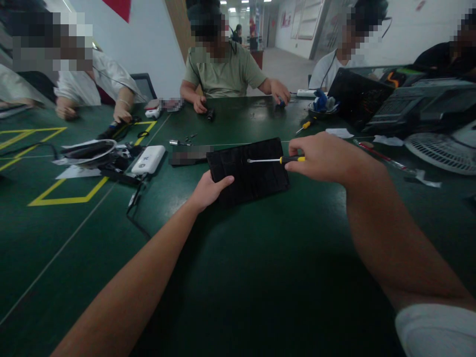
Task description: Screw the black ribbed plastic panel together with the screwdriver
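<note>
My left hand grips the lower left edge of a flat black rectangular case, thumb on its face and the other fingers behind it. The case is tilted up toward me above the green table. In my right hand is a screwdriver with a yellow-and-black handle, pinched between the fingers. Its metal shaft points left across the face of the case, with the tip near the middle. Whether the tip touches the surface I cannot tell.
Left stand a white power bank with cables and a pile of parts. Small metal bits lie behind the case. Another screwdriver, a white fan grille and a grey toolbox are right. Co-workers sit across the table.
</note>
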Demonstrator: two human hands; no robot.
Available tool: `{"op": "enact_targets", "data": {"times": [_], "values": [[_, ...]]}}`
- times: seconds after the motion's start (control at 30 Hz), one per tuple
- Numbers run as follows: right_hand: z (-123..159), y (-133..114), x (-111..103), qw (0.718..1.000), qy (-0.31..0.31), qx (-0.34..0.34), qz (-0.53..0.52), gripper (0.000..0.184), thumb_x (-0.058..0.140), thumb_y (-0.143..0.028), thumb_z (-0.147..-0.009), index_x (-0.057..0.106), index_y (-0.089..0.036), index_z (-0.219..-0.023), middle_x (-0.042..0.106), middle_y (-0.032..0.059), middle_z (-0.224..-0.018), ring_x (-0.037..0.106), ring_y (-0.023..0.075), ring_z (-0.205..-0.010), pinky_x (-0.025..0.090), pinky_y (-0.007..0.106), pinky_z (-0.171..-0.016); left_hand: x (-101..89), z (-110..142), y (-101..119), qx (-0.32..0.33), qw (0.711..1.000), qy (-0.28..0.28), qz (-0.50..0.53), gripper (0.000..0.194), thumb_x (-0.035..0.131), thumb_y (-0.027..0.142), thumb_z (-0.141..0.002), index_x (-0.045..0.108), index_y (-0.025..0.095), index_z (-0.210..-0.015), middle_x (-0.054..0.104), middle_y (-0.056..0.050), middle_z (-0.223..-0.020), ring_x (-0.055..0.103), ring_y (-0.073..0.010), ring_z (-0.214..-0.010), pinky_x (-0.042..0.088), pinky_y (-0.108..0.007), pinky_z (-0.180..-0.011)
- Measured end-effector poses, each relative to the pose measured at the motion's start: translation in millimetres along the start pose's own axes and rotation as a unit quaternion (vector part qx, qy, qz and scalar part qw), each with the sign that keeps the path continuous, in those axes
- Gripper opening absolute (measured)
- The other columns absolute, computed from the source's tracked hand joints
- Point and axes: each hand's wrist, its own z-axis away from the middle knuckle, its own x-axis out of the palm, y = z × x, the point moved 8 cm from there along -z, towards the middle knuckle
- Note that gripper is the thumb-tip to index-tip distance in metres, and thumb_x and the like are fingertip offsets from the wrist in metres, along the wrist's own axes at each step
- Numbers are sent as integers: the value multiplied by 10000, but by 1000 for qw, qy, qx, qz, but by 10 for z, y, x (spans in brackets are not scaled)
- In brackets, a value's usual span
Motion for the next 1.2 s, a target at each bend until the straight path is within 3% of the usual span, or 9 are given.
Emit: {"op": "enact_targets", "data": {"times": [0.53, 0.8, 1.2], "values": [[25, -11, -51, 999, 1, 24, 22, 420, 626, -524, -1005, 872, -244, -1198, 832, 164, -1142, 753, 386, -1047, 507, 461, -817, -8, -23, -28, 11, 1000, 0, -7, 589, 908, 507, -843, 754, 184, -1311, 827, -158, -1385, 769, -401, -1318, 610, -627, -1156], [18, -44, -18, 998, -34, 24, 46, 538, 473, -568, -1073, 846, -214, -1232, 829, 195, -1179, 753, 401, -1061, 505, 464, -793, 0, -13, -11, 5, 1000, -4, 22, 593, 937, 485, -809, 759, 177, -1284, 829, -161, -1379, 766, -408, -1323, 580, -643, -1190], [37, -47, -24, 1000, 0, 28, 3, 374, 614, -524, -1014, 767, -240, -1204, 801, 143, -1032, 708, 330, -904, 430, 405, -733, 2, -6, 11, 5, 1000, 3, 13, 544, 913, 442, -822, 767, 178, -1276, 826, -161, -1373, 758, -402, -1336, 563, -649, -1199]]}}
